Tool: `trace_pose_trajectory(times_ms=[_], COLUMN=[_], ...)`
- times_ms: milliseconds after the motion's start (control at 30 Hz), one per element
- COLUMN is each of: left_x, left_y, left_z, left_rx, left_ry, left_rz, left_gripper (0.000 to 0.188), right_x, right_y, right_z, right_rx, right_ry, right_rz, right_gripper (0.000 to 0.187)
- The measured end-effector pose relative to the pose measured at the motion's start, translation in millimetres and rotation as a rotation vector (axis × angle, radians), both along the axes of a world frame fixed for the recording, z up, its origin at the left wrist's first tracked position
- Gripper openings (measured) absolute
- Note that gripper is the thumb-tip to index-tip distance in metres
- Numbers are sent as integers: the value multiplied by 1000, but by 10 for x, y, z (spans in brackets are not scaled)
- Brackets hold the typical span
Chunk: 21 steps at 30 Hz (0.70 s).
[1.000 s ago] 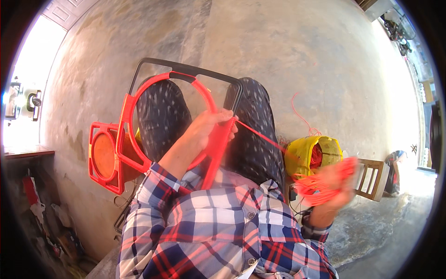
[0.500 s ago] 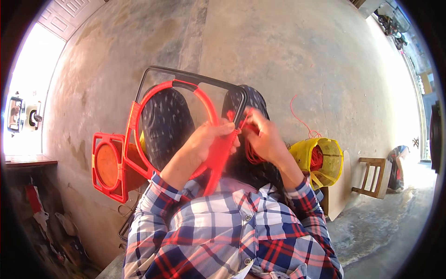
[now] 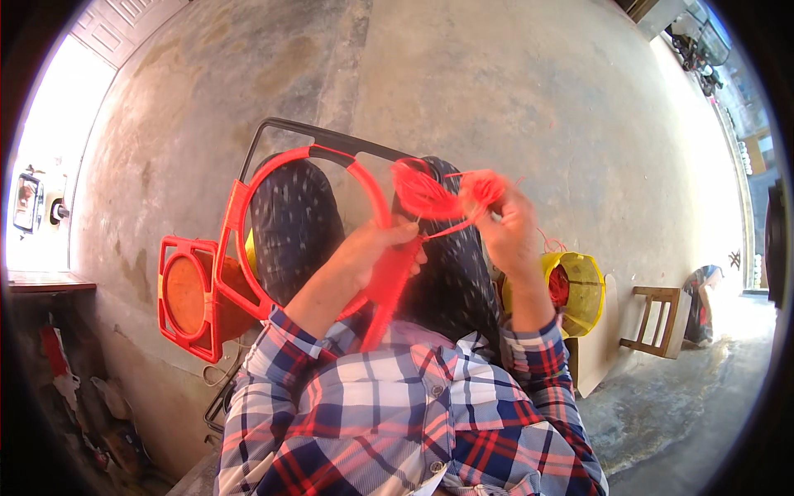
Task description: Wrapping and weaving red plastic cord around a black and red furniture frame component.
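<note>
Counted 2 hands: left (image 3: 376, 252), right (image 3: 509, 227). 1 red hoop (image 3: 248, 207), 1 black frame (image 3: 331, 136), 1 red square frame (image 3: 186, 298), 1 yellow basket (image 3: 587, 289), 1 wooden chair (image 3: 657, 318), approx. 1 yarn bundle (image 3: 422, 194).

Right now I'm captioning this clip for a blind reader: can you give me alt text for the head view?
Seen from above, a person in a plaid shirt works red cord on a red hoop frame resting on their lap: the left hand holds the frame's edge and the right hand pinches a bunch of cord. A yellow basket with a red spool sits on the concrete floor.
</note>
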<state>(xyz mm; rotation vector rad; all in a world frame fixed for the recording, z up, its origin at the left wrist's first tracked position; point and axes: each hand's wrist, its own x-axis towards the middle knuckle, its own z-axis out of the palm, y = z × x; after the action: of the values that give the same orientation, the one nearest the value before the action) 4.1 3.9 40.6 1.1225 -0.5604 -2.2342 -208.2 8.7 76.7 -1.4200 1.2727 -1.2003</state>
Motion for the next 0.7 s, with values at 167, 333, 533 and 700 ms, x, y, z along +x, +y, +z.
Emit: trace_pose_trajectory(times_ms=[167,333,533,700], left_x=[94,133,196,230], left_y=[-47,-80,-179,-209], left_z=[-11,3,14,-67], left_rx=[-1,-22,100,57], left_ry=[37,-5,87,122], left_rz=[37,69,173,292], left_gripper=[17,21,18,16], right_x=[-574,-1192,-1312,-1898], right_y=[374,861,1553,1747], right_z=[-297,-751,-1117,-1875], right_rx=[75,54,640,261], right_ry=[187,-1284,-306,429], right_rz=[253,357,-169,-407], right_gripper=[12,21,17,16])
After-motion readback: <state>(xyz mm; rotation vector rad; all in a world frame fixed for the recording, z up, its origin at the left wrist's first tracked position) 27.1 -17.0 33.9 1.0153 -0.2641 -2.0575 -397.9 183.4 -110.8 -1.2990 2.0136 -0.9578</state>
